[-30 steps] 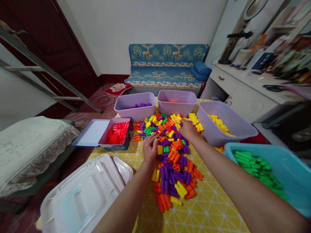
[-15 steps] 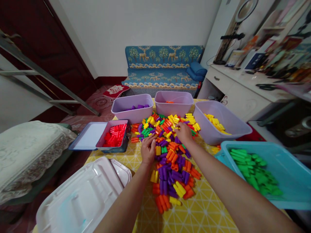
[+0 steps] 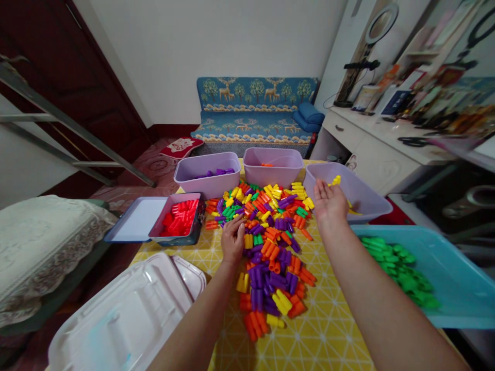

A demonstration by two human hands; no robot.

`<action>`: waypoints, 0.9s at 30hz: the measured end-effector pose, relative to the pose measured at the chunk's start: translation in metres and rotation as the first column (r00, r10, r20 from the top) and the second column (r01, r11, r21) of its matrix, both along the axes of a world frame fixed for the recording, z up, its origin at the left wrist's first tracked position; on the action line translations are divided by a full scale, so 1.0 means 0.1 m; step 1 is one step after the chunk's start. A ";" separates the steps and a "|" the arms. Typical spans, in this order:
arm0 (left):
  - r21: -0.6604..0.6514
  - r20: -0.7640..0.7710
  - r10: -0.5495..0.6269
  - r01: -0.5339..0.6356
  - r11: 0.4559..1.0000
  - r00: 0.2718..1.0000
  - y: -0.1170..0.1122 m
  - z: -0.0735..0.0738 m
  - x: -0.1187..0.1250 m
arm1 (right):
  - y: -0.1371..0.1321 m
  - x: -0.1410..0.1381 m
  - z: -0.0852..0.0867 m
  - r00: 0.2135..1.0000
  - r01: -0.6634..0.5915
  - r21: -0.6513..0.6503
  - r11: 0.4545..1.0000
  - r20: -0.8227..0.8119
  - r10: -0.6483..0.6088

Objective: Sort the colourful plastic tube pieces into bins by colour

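Note:
My right hand [image 3: 331, 205] is at the near left rim of the right lilac bin [image 3: 369, 206], palm turned up and fingers stretched out. Just beyond its fingertips is a yellow plastic building piece [image 3: 336, 180]; I cannot tell whether it touches them. My left hand [image 3: 233, 238] rests at the left edge of the mixed pile of tube-shaped pieces [image 3: 273, 237], fingers extended over some of them and gripping nothing that I can see. Orange, purple, yellow and green pieces make up the pile.
A lilac bin [image 3: 209, 186] holds purple pieces, and the middle lilac bin [image 3: 273, 175] a little orange. Red pieces lie in a tin [image 3: 181, 239], green ones in a turquoise tub [image 3: 456, 252]. White lids [image 3: 127, 309] lie front left on the yellow tablecloth [image 3: 320, 319].
My right hand has moved right from the back of the pile to the right lilac bin, and its fingers have opened. My left hand has stayed by the pile. The view has shifted slightly.

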State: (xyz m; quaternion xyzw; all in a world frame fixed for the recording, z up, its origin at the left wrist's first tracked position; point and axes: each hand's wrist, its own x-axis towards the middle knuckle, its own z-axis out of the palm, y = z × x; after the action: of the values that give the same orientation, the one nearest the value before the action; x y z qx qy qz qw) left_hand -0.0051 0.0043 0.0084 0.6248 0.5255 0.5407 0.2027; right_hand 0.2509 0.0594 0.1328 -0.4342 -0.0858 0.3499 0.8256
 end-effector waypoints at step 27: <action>-0.004 0.030 -0.018 0.018 1.000 0.999 0.00 0.02 0.01 | -0.69 -0.67 -0.76 -0.163 -0.362 -0.496 0.789 0.867 0.471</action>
State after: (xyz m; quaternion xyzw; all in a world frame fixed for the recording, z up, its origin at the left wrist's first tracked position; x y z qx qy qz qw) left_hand -0.0042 0.0040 0.0100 0.6209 0.5180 0.5469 0.2168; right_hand 0.1839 -0.0101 0.0565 -0.5272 -0.7521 0.1953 0.3439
